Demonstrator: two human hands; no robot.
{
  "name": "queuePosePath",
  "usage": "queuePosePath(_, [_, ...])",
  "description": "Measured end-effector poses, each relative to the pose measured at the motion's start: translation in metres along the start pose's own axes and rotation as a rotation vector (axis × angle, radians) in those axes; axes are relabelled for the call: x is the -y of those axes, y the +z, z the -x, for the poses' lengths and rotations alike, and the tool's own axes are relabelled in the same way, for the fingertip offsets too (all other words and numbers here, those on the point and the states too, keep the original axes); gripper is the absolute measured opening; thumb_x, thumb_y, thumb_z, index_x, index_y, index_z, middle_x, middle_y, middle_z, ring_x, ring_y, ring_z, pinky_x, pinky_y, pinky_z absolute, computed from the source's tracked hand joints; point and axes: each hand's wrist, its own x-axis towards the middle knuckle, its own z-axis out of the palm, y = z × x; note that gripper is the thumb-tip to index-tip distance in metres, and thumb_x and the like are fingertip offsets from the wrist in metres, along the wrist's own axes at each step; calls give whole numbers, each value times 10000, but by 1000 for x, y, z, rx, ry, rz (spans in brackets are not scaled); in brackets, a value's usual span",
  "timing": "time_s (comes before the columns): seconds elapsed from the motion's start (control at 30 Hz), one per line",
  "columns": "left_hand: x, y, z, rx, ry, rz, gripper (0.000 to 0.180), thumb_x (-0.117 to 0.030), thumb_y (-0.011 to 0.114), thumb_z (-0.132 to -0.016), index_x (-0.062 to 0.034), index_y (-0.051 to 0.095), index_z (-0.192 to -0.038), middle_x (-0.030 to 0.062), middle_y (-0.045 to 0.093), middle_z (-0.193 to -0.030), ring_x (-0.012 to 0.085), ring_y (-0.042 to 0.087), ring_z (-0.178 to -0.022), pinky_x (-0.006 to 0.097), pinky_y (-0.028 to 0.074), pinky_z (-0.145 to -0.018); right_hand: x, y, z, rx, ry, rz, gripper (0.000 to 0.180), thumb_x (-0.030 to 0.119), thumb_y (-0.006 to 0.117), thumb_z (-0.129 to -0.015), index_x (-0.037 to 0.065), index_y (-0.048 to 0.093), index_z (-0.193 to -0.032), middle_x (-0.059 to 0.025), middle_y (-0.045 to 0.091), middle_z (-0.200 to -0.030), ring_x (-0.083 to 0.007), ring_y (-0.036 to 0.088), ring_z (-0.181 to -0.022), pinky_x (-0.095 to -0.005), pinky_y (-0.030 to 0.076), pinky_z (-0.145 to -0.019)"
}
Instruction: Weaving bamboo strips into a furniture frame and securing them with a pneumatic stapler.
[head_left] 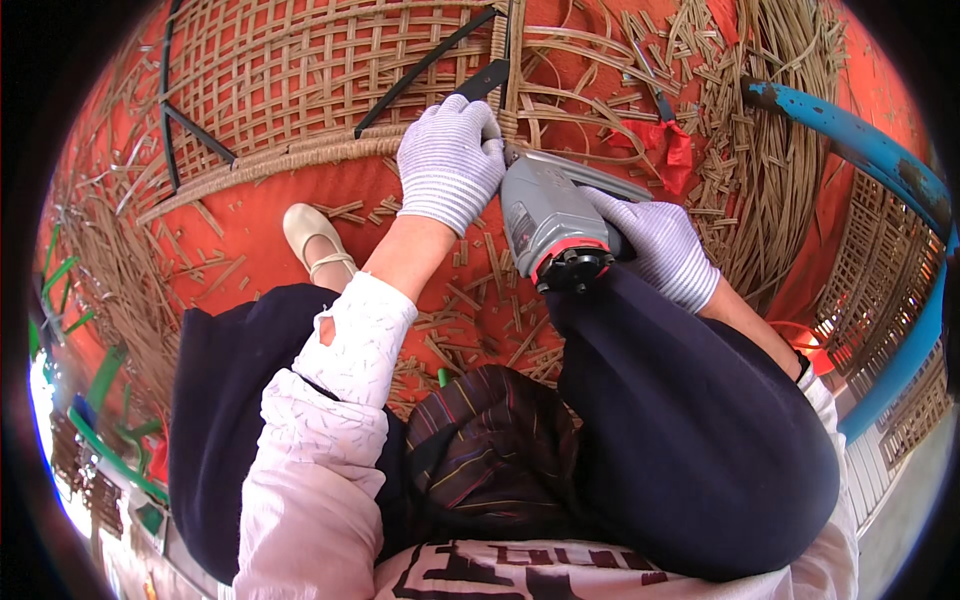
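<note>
Navy trousers (700, 430) fill the lower right of my view, nearest the lens. Just beyond the knee, at centre, sits the grey tool (550, 205), its nose pointing up the frame; my right hand (660, 245) is closed around its grip. My left hand (450, 165), upper centre, curls over the rim of the woven panel (290, 157) by a black bar (485, 80); its fingertips are hidden, so I cannot tell how tightly it grips. The panel spans the upper left and centre, on red cloth (370, 178). My chief worry is that nose, just beside the left thumb: should the tool slip or fire early, the glove could be struck. Loose strands right of the panel might also snag the tool. Farther off, upper right, lie bundled strips (790, 150) and a blue frame (860, 130).
</note>
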Motion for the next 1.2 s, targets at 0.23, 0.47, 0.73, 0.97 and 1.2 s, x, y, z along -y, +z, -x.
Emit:
queuePosePath(0.23, [0, 0, 0, 0, -4, -14, 39, -138, 664, -745, -103, 651, -755, 93, 636, -857, 310, 623, -846, 430, 514, -786, 3, -1, -2, 11, 30, 8, 683, 230, 791, -715, 114, 520, -1331, -166, 677, -1136, -340, 682, -980, -395, 554, -865])
queuePosePath(0.47, [7, 2, 2, -15, 17, 18, 45, -142, 678, -756, -108, 651, -766, 89, 627, -841, 304, 622, -836, 426, 509, -763, 8, -2, -3, 39, 123, -8, 646, 267, 776, -735, 105, 533, -1311, -179, 675, -1124, -358, 673, -994, -408, 548, -874])
queuePosePath(0.73, [29, -1, 6, -45, 84, 290, 60, -88, 671, -788, -88, 686, -846, 103, 658, -884, 298, 645, -834, 374, 522, -770, 11, -2, -5, 73, 221, -21, 634, 251, 764, -731, 96, 543, -1304, -215, 660, -1115, -385, 656, -1010, -423, 541, -879])
queuePosePath(0.97, [27, 0, 7, -55, 113, 191, 82, -113, 699, -776, -108, 706, -858, 85, 663, -883, 281, 647, -835, 365, 528, -763, 12, -3, -6, 75, 253, -54, 654, 248, 767, -729, 86, 534, -1319, -232, 656, -1111, -390, 655, -1013, -424, 543, -879])
queuePosePath(1.2, [22, 4, 7, -82, 111, 108, 65, -166, 706, -766, -147, 729, -824, 56, 662, -876, 269, 647, -836, 370, 529, -744, 12, -4, -5, 84, 271, -98, 637, 231, 763, -744, 71, 544, -1321, -234, 654, -1144, -389, 651, -1046, -416, 541, -901])
